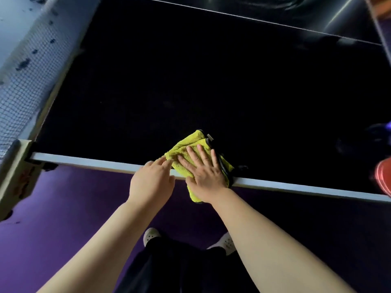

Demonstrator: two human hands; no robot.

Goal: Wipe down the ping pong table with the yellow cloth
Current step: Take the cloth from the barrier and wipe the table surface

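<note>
- While bent over the near side: at far left, dark mesh net (17, 92) stretched above a pale grey clamp post (15, 172), fixed to the side of the black ping pong table (190, 81).
- Below the post, purple floor (53, 229), running along the whole near side.
- Along the near edge of the surface, white painted strip (84, 162), slanting down toward the right.
- Left of centre, left hand (151, 180) lying on that strip, fingers (164, 162) straight and close together, tips touching the left border of the folded yellow plush cloth (186, 145); nothing gripped.
- Cloth on the near edge of the surface, dark-trimmed on its right side, upper part flat on the black top, lower corner hanging over the strip toward the floor.
- Just beside the left hand, right hand (204, 178) pressed flat on top of the cloth, fingers (201, 154) straight and spread wide, not curled round the fabric.
- Beneath the arms, dark trousers (179, 267) and two white perforated clogs (150, 235) on the floor.
- Far across the surface, thin white line (254, 19) slanting toward the upper right.
- At the right border, blurred red-orange rounded object (383, 176), partly cut off, kind not to be told.
</note>
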